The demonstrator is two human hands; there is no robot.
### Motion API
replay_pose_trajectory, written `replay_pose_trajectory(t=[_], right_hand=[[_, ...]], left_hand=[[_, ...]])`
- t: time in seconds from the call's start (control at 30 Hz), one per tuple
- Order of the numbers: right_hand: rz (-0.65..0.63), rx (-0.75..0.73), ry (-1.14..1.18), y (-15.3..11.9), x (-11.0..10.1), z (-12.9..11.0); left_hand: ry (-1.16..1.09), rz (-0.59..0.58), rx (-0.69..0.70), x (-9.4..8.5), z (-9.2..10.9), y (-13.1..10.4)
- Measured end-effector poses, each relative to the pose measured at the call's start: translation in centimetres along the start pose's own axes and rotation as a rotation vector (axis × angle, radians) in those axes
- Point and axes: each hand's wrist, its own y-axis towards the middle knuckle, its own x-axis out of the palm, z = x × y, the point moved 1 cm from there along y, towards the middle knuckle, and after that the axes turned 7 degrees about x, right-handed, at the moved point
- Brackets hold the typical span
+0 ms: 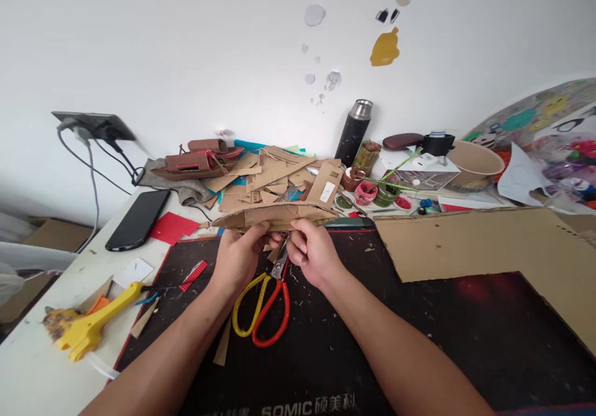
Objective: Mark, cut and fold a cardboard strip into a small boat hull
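Between both hands I hold a long, narrow cardboard boat hull (274, 215), pointed at its left end and raised above the dark mat. My left hand (242, 251) grips its near side left of the middle, thumb on top. With thumb and fingers closed, my right hand (313, 251) pinches the same side a little right of the middle. Below the hands lie scissors (270, 316) with one yellow and one red handle, their blades partly hidden by the hands.
A yellow hot glue gun (88, 329) and a black phone (138, 220) lie left. Cardboard scraps (274, 174) pile up behind, beside brown model boats (195, 161). Open paint jars (366, 191) and a black thermos (354, 133) stand at the back. A large cardboard sheet (447, 242) covers the right.
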Motion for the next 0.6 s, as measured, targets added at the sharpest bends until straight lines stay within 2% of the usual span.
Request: replay_pose_trajectory(t=[0.13, 0.23, 0.33, 0.43, 0.5, 0.6], right_hand=[[-0.093, 0.066, -0.014, 0.4, -0.4, 0.3], [-0.195, 0.104, -0.076, 0.6, -0.6, 0.2], [-0.22, 0.058, -0.118, 0.6, -0.8, -0.2], [-0.191, -0.025, -0.187, 0.8, -1.3, -0.6], [-0.182, -0.083, -0.283, 1.1, -1.6, -0.6], [-0.175, -0.178, -0.494, 1.4, -1.9, -0.2]], left_hand=[[0.072, 0.027, 0.046, -0.3, 0.3, 0.6], [0.091, 0.107, 0.112, -1.3, 0.4, 1.6], [0.146, 0.239, 0.234, -2.8, 0.7, 2.8], [0.248, 0.303, 0.341, -4.0, 1.1, 3.5], [0.314, 0.296, 0.371, -4.4, 1.1, 3.6], [0.401, 0.179, 0.326, -4.2, 0.5, 3.3]])
